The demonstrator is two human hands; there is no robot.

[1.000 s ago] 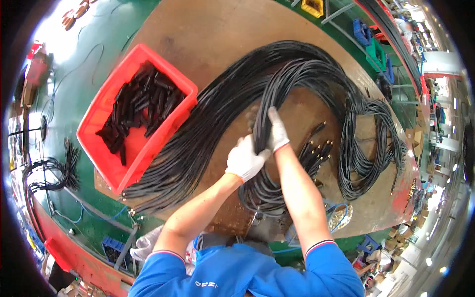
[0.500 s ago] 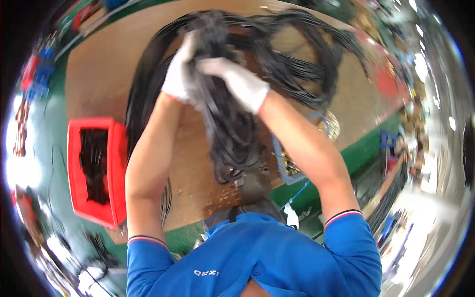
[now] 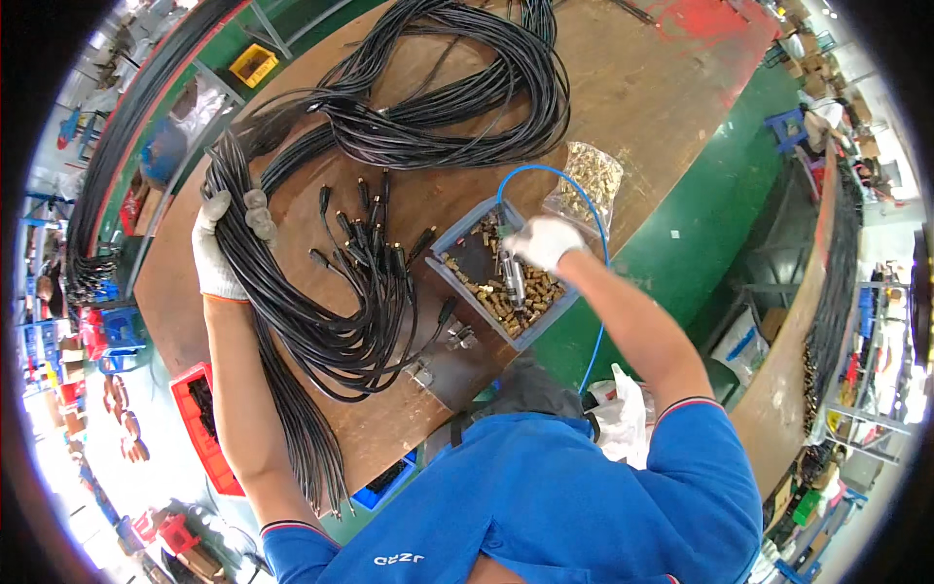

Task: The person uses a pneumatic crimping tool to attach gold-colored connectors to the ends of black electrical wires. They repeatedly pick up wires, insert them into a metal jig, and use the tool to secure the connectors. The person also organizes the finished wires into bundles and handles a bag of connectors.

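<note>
Head view: frame left, clamping fingers of left hand [image 3: 213, 251] around black cables [image 3: 292, 302]. Right of centre, holding nearer right hand [image 3: 545, 241] at top of silver tool [image 3: 513, 280], lying near-vertical below fingers in grey tray [image 3: 549, 322]; can't tell if gripping.

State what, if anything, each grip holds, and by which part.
Left grip: black cable bundle, around its left side. Right grip: at the metal tool; hold unclear.
</note>
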